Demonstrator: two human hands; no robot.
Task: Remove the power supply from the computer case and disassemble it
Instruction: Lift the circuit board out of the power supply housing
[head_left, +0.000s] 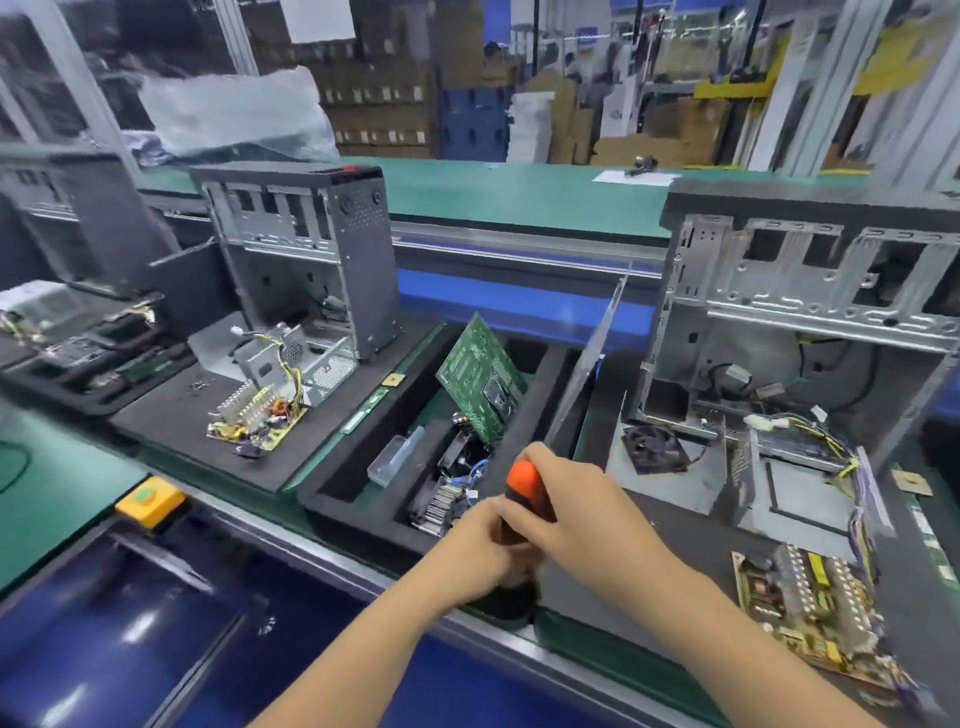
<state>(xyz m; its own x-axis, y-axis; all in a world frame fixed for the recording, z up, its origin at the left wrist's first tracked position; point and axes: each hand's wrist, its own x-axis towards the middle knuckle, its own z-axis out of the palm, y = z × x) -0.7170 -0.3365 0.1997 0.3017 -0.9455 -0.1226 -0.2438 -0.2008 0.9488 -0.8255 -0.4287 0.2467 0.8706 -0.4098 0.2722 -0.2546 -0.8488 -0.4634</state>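
Both hands meet at an orange-and-black screwdriver (522, 480) standing upright over a black holder (506, 605) at the front edge. My right hand (576, 512) grips its handle from the right. My left hand (480, 545) curls round the lower part of the handle. To the right stands an open computer case (800, 291). In front of it lie the opened grey power supply housing (670, 480) with its black fan (654, 447), a bundle of wires (836, 447) and the power supply's yellow circuit board (810, 597).
A black foam tray (337, 499) in the middle holds a green motherboard (480, 382), a heatsink fan and a clear plastic piece. Another open case (306, 254) with a dismantled power supply board (254, 421) stands left. A yellow button box (148, 499) sits front left.
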